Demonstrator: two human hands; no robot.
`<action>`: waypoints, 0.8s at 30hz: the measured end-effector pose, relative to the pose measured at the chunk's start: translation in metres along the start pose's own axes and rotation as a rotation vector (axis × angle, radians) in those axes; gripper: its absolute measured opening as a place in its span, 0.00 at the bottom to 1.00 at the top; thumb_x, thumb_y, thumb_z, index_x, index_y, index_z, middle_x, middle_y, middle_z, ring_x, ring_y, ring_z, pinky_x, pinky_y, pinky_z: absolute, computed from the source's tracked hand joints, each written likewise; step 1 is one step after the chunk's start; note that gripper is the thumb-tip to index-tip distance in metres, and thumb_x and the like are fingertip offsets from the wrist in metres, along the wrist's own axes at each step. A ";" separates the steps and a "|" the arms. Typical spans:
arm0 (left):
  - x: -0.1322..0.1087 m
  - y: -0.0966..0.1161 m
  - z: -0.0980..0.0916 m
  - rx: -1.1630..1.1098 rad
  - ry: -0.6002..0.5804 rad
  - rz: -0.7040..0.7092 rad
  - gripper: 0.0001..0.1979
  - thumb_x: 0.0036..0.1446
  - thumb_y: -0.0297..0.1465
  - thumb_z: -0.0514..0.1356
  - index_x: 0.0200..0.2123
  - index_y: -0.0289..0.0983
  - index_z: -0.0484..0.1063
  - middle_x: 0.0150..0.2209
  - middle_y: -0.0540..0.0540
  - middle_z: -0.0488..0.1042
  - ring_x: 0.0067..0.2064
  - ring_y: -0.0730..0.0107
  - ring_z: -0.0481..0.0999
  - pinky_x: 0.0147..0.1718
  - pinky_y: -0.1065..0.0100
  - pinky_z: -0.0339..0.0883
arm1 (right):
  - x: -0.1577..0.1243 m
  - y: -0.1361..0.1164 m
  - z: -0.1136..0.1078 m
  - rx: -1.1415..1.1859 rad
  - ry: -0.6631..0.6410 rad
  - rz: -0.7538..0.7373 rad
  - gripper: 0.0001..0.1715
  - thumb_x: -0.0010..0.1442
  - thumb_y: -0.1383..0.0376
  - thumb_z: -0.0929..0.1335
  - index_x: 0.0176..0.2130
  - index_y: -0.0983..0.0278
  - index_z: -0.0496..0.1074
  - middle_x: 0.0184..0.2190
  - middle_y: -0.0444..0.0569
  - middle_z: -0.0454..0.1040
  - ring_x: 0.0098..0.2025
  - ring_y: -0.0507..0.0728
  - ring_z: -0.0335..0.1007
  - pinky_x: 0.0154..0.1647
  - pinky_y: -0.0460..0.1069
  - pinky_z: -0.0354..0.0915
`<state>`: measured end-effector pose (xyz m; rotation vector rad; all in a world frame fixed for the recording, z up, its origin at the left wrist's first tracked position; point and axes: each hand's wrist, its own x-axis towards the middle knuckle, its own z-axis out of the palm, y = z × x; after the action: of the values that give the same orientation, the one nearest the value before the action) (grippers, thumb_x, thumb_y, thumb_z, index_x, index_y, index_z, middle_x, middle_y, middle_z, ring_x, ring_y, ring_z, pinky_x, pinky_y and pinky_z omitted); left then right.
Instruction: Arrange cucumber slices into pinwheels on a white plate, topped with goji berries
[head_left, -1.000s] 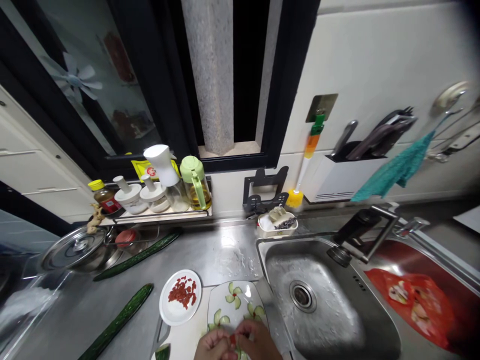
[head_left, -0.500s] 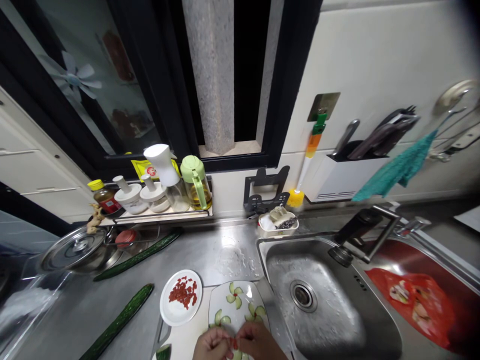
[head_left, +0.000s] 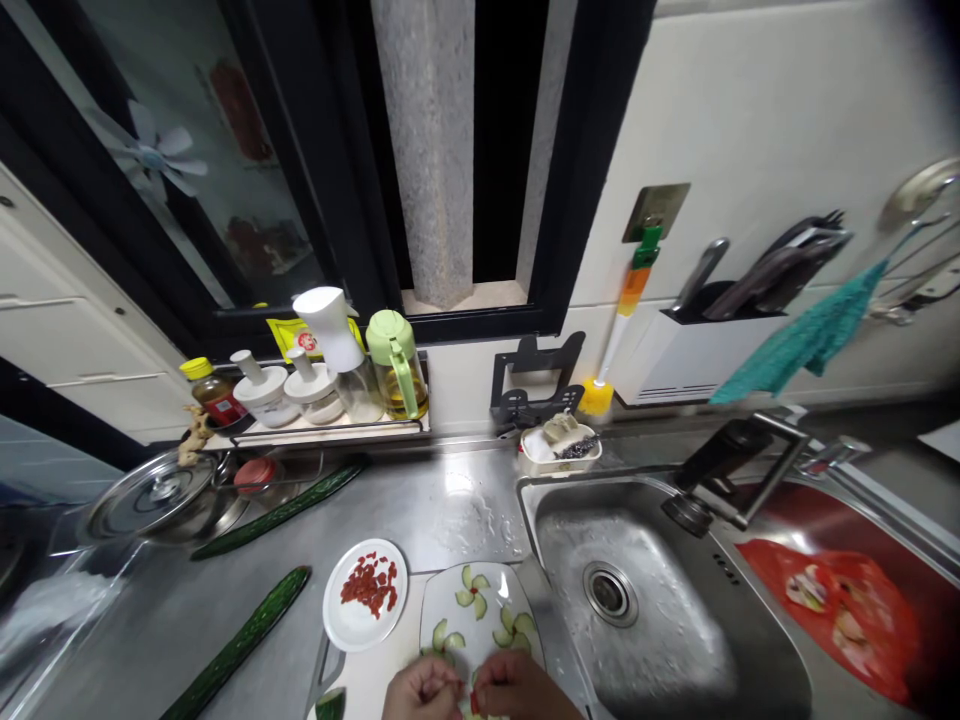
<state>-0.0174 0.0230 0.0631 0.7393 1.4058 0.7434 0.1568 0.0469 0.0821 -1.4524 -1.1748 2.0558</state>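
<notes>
Over the near edge of a white square plate, my left hand and my right hand are close together with fingertips pinched. A small red piece, like a goji berry, shows at my right fingertips. What my left fingers pinch, if anything, is hidden. On the plate lie cucumber slices arranged as several flowers, with red bits at some centres. To the left, a round white plate bears many red goji berries. A cut cucumber piece rests on the white cutting board.
Two whole cucumbers lie on the steel counter at left. The sink is at right, with a black faucet and a red plastic bag. A condiment rack stands behind, beside a lidded pot.
My two hands have moved slightly apart, and a gap now shows between their fingertips. The whole view has shifted a little.
</notes>
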 end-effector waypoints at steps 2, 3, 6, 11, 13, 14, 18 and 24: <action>0.002 -0.002 -0.011 0.040 0.071 0.055 0.15 0.39 0.44 0.63 0.23 0.38 0.70 0.16 0.52 0.72 0.18 0.75 0.67 0.20 0.73 0.56 | -0.001 0.000 -0.001 -0.003 -0.017 -0.015 0.08 0.37 0.63 0.68 0.22 0.63 0.76 0.18 0.40 0.68 0.21 0.48 0.53 0.25 0.47 0.49; 0.004 -0.001 -0.019 0.096 0.130 0.090 0.15 0.40 0.45 0.61 0.23 0.38 0.71 0.16 0.53 0.71 0.19 0.74 0.68 0.21 0.72 0.57 | -0.001 0.001 -0.001 -0.012 -0.011 -0.034 0.08 0.38 0.63 0.69 0.22 0.64 0.76 0.19 0.41 0.69 0.22 0.49 0.55 0.25 0.47 0.50; 0.007 0.005 -0.054 0.453 0.420 0.190 0.16 0.45 0.46 0.58 0.27 0.40 0.76 0.21 0.51 0.74 0.26 0.70 0.72 0.30 0.70 0.64 | -0.002 0.005 -0.001 -0.045 0.062 -0.109 0.07 0.39 0.63 0.68 0.22 0.64 0.75 0.21 0.43 0.72 0.26 0.51 0.61 0.29 0.47 0.53; 0.020 0.001 -0.102 0.703 0.554 0.239 0.16 0.47 0.42 0.57 0.33 0.42 0.79 0.35 0.46 0.82 0.41 0.58 0.80 0.43 0.63 0.70 | 0.000 0.013 0.002 -0.190 0.227 -0.142 0.07 0.41 0.66 0.65 0.19 0.64 0.73 0.18 0.43 0.69 0.25 0.52 0.60 0.28 0.48 0.52; 0.026 -0.008 -0.109 0.723 0.582 0.289 0.18 0.47 0.39 0.56 0.38 0.40 0.79 0.41 0.44 0.82 0.44 0.57 0.79 0.46 0.61 0.70 | 0.001 0.015 0.003 -0.248 0.289 -0.139 0.06 0.42 0.67 0.64 0.19 0.63 0.70 0.18 0.42 0.68 0.25 0.52 0.61 0.28 0.48 0.53; 0.027 -0.013 -0.111 0.723 0.586 0.289 0.20 0.47 0.39 0.55 0.41 0.39 0.79 0.42 0.44 0.82 0.44 0.57 0.80 0.47 0.60 0.70 | 0.001 0.016 0.002 -0.284 0.319 -0.135 0.05 0.43 0.68 0.65 0.19 0.63 0.69 0.18 0.42 0.68 0.25 0.52 0.62 0.28 0.48 0.53; 0.026 -0.020 -0.112 0.694 0.588 0.242 0.19 0.47 0.41 0.56 0.39 0.41 0.79 0.43 0.45 0.81 0.44 0.57 0.80 0.46 0.61 0.71 | -0.001 0.023 0.000 -0.490 0.417 -0.155 0.06 0.48 0.69 0.65 0.21 0.63 0.69 0.21 0.44 0.71 0.27 0.53 0.65 0.30 0.48 0.58; 0.005 -0.010 -0.074 0.584 0.569 0.217 0.19 0.49 0.46 0.56 0.34 0.43 0.80 0.32 0.48 0.80 0.33 0.64 0.77 0.38 0.65 0.69 | -0.001 0.046 -0.004 -0.807 0.460 -0.415 0.08 0.55 0.69 0.64 0.27 0.63 0.72 0.27 0.47 0.73 0.31 0.54 0.68 0.35 0.48 0.61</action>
<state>-0.0912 0.0220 0.0496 1.2070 2.1299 0.7463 0.1678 0.0211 0.0460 -1.6717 -1.9808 0.9123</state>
